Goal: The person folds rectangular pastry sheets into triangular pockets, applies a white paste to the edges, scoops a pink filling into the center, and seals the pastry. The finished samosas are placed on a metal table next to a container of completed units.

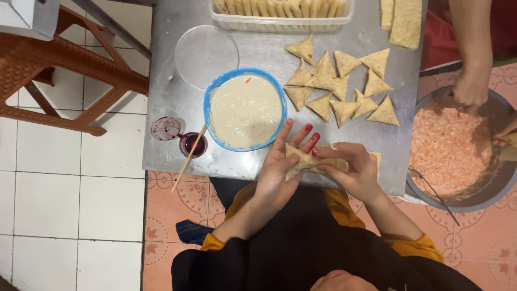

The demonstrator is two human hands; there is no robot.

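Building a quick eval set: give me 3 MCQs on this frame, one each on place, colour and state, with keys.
1. Where does the blue-rimmed bowl of batter sit?
A. on the floor
B. on the metal table, left of the folded triangles
C. on the brown stool

2. What colour is that bowl's rim?
A. blue
B. red
C. green

3. What holds the pastry strip?
A. left hand alone
B. neither hand
C. left hand and right hand

1 B: triangles lie to its right.
2 A: rim shows blue.
3 C: fingers of both hands wrap it.
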